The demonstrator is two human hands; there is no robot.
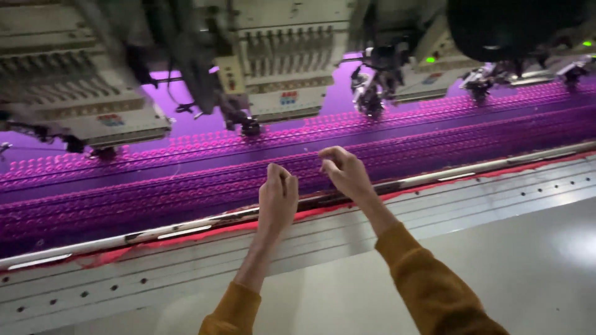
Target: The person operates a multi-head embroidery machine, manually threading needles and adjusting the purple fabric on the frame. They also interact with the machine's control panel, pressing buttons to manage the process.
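so far, rows of pink stitching are seen across the long purple fabric [186, 180] clamped in the grey metal frame rail [186, 228]. left hand [277, 197] and right hand [345, 172] are loosely curled just above its near edge; whether a thread is pinched cannot be told. cream embroidery heads [282, 59] are poised over unfinished cloth.

Both arms are reaching forward in mustard-coloured sleeves pushed back from the wrists. The left hand [277, 197] is hanging loosely curled, fingers bent inward and holding nothing that shows. The right hand [345, 172] is sitting slightly higher and further forward, its fingertips pinching together.
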